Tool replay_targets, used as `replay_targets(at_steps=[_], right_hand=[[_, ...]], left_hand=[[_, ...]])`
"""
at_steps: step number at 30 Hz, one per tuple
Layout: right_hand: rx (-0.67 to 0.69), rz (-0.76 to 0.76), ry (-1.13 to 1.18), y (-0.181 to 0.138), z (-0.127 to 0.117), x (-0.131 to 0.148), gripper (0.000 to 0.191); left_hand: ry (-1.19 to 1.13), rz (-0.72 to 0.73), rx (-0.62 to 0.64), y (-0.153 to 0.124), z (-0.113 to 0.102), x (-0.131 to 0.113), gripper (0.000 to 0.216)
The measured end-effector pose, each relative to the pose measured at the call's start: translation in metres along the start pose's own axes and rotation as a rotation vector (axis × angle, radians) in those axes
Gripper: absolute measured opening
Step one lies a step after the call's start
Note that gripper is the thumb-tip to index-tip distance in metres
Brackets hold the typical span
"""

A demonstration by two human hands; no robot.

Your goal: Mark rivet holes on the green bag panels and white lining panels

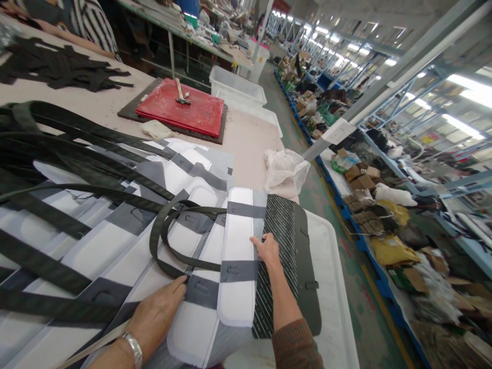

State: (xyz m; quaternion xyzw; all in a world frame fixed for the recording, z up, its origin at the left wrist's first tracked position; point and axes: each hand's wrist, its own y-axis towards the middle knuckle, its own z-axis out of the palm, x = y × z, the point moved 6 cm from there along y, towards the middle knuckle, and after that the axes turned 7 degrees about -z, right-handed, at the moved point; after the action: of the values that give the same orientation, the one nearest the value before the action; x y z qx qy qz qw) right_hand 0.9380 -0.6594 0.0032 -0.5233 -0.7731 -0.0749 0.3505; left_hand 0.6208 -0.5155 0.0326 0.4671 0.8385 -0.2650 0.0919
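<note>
My right hand (268,249) rests on the edge of a white padded panel (239,256) with grey bands, fingers curled at its seam beside a black striped fabric piece (286,241). My left hand (158,311), a metal watch on its wrist, lies flat with fingers stretched on the fanned stack of white and grey panels (115,246). A black webbing strap (169,241) loops across the panels just above my left hand.
A bundle of black straps (46,148) covers the left of the table. A red mat (180,107) with a hammer (180,94) lies farther back. White trays (334,287) stand at right, with a plastic bag (284,171). Another person's striped sleeve (94,23) shows at top left.
</note>
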Motion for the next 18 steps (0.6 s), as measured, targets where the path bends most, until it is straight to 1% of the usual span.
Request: replay_targets(at_steps=[3,5,6,7,9,11,12,13,15,16,17,18], right_hand=[[-0.083,-0.037,-0.009,-0.004,-0.013,0.006,0.023],[-0.129,-0.119,-0.003,-0.018,-0.012,0.023,0.023],[-0.135,-0.184,0.007,-0.029,-0.007,0.036,0.023],[-0.119,-0.263,0.021,-0.043,0.003,0.051,0.023],[-0.040,-0.438,0.064,-0.076,0.031,0.084,0.026],[0.042,-0.617,0.068,-0.109,0.062,0.115,0.045],[0.057,-0.695,0.035,-0.122,0.076,0.127,0.049],[0.055,-0.756,-0.010,-0.133,0.087,0.138,0.046],[0.015,-0.826,-0.097,-0.144,0.100,0.152,0.023],[-0.012,-0.835,-0.120,-0.146,0.101,0.158,0.013],[-0.039,-0.834,-0.119,-0.146,0.098,0.164,0.008],[-0.066,-0.836,-0.113,-0.147,0.091,0.171,0.009]], left_hand=[[0.020,-0.011,0.052,0.003,-0.001,-0.003,0.045],[0.023,-0.022,0.065,0.004,-0.004,-0.005,0.043],[0.024,-0.027,0.067,0.004,-0.005,-0.005,0.043],[0.026,-0.033,0.067,0.005,-0.006,-0.006,0.043],[0.036,-0.042,0.065,0.004,-0.007,-0.006,0.043],[0.054,-0.046,0.059,0.004,-0.008,-0.007,0.044],[0.066,-0.050,0.056,0.004,-0.008,-0.007,0.045],[0.080,-0.053,0.051,0.004,-0.008,-0.007,0.046],[0.107,-0.052,0.046,0.003,-0.008,-0.008,0.047],[0.117,-0.048,0.043,0.003,-0.007,-0.008,0.046],[0.124,-0.040,0.041,0.003,-0.006,-0.007,0.046],[0.128,-0.029,0.040,0.003,-0.005,-0.006,0.045]])
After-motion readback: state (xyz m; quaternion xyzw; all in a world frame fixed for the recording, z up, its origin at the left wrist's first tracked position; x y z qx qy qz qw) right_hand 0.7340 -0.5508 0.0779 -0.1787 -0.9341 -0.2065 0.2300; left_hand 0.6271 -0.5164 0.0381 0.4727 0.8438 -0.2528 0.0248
